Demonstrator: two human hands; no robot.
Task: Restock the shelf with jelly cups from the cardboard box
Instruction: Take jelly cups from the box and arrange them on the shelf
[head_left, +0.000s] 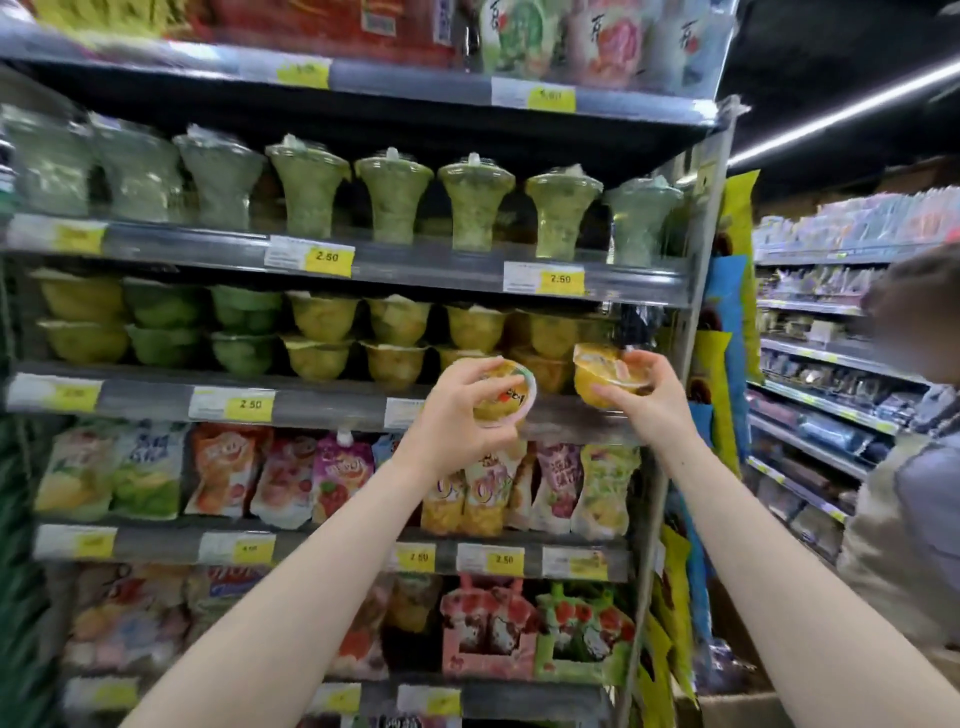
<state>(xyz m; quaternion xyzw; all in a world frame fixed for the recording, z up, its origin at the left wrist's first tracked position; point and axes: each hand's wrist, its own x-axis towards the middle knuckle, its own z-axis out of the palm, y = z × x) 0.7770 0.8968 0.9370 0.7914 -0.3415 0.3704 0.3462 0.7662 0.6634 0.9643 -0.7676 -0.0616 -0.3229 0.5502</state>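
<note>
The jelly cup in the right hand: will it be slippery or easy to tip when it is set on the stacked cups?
The jelly cup looks like smooth, glossy plastic, so it may slip a little in the right hand. Its base is narrower than its rim, so it could probably wobble on the stacked cups. It seems full, so likely heavy for its size.

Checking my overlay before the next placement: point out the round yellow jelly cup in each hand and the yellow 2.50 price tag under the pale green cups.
Left-hand round yellow jelly cup (506, 393): head view, printed lid.
Right-hand round yellow jelly cup (597, 375): head view, clear side wall.
Yellow 2.50 price tag (327, 257): head view, its middle.
</note>
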